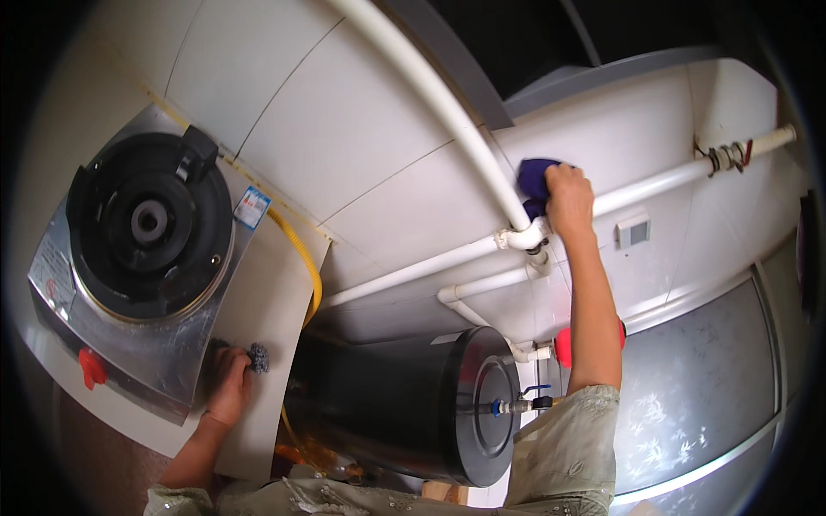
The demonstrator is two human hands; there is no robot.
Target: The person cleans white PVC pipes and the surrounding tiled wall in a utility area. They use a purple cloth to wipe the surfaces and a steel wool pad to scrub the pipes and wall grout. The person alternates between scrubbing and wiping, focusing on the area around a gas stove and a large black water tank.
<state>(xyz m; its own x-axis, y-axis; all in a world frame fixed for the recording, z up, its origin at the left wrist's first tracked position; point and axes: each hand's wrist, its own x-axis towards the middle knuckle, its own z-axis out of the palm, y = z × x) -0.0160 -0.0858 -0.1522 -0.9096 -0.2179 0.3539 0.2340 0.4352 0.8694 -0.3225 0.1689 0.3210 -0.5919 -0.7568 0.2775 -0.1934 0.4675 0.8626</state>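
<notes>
My right hand [569, 200] is raised to the wall and grips a dark purple cloth [535, 177]. The cloth lies beside the joint where a descending white pipe [464, 138] meets a white horizontal pipe [652, 185]. Low on the left, my left hand [229, 387] rests on the white countertop [248, 426], its fingers closed around a metal scouring pad [259, 358]. Part of the pad is hidden by the fingers. Just left of that hand stands a steel gas stove [139, 367] with a black burner [150, 222] and a red knob [92, 367].
A yellow corrugated gas hose [303, 248] drops past the counter's edge. Below the pipes lies a large black cylindrical tank [387, 393] with a blue-handled valve [535, 389]. A red object [564, 345] sits behind my right forearm. Dark cabinets [548, 39] hang above; a frosted panel [697, 380] stands right.
</notes>
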